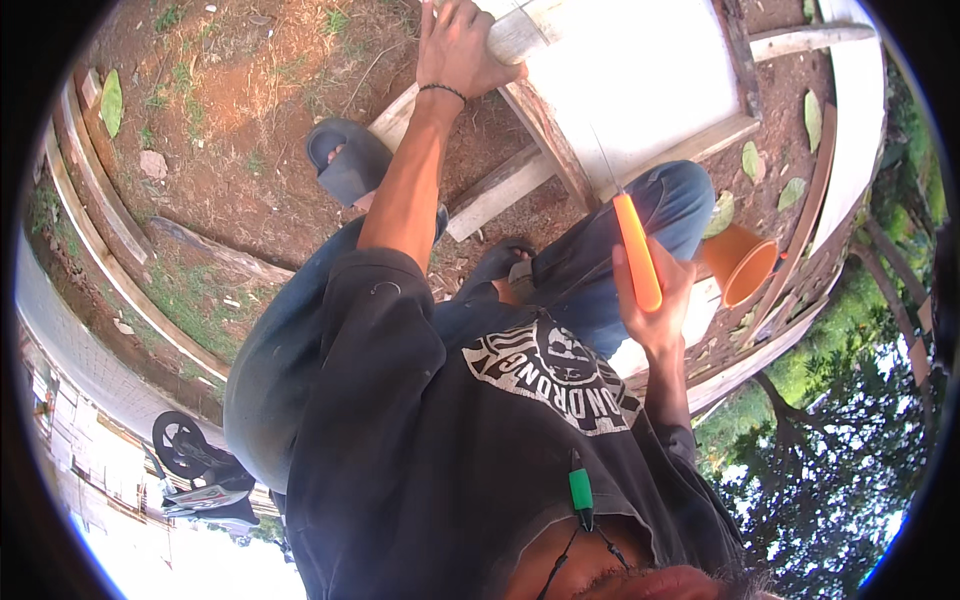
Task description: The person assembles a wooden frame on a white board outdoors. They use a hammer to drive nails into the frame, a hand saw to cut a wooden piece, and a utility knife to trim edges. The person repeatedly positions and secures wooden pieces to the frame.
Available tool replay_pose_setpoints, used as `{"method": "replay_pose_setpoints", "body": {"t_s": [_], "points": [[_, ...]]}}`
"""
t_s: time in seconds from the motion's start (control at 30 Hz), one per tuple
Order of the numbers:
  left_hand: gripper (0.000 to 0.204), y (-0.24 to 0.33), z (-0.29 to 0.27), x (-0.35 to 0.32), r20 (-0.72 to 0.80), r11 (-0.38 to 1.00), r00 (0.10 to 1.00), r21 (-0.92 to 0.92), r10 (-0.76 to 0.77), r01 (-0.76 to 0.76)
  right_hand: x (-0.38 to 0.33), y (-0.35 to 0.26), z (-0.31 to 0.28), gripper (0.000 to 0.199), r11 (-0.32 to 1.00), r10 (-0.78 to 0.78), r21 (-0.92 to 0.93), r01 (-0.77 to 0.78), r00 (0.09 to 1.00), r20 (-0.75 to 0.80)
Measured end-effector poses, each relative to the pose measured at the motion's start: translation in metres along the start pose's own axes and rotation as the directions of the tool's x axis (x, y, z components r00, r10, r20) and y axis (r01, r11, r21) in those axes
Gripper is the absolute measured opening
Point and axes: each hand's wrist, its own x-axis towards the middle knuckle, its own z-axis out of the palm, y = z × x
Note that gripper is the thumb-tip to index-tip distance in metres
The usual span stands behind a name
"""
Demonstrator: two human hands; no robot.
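Note:
My left hand [455,50] reaches to the top edge of the view and grips the end of a pale wooden piece [515,42], its thumb along the wood; some fingertips are cut off or hidden. In my right hand [665,295], above my right thigh, is a tool with an orange handle [638,255]. A thin metal shaft or blade points away from it toward a bright white panel [640,75]; its exact kind I cannot make out. Wooden strips [548,145] frame the panel, which is washed out by glare.
An orange plastic pot [740,265] lies tilted beside my right knee. Wooden planks [495,190] rest near my feet, and long curved-looking boards [130,270] edge the soil on the left. Beyond them stands a motorbike [205,475]. Trees [800,450] are at the right.

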Motion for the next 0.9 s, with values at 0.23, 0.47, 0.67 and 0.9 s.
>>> {"method": "replay_pose_setpoints", "body": {"t_s": [0.23,0.47,0.67,0.9], "points": [[0.076,0.009,0.003,0.01,0.0,0.998,0.999,-0.037,-0.041,0.041,0.069,0.022,0.028,0.02,0.996,-0.09,-0.02,0.09,0.996,0.004],[0.076,0.003,0.005,-0.009,-0.084,1.0,0.996,0.014,0.005,-0.004,-0.025,0.002,-0.02,0.01,0.996,-0.074,-0.059,0.074,0.997,0.004],[0.074,0.006,-0.006,-0.001,0.02,0.998,0.999,0.023,-0.05,0.05,0.058,0.014,0.031,0.026,1.0,0.006,0.019,-0.005,1.0,-0.009],[0.075,0.0,0.013,0.0,-0.21,1.0,0.978,0.003,0.014,-0.013,-0.017,0.019,-0.017,0.008,0.997,-0.044,-0.055,0.048,0.997,0.061]]}}
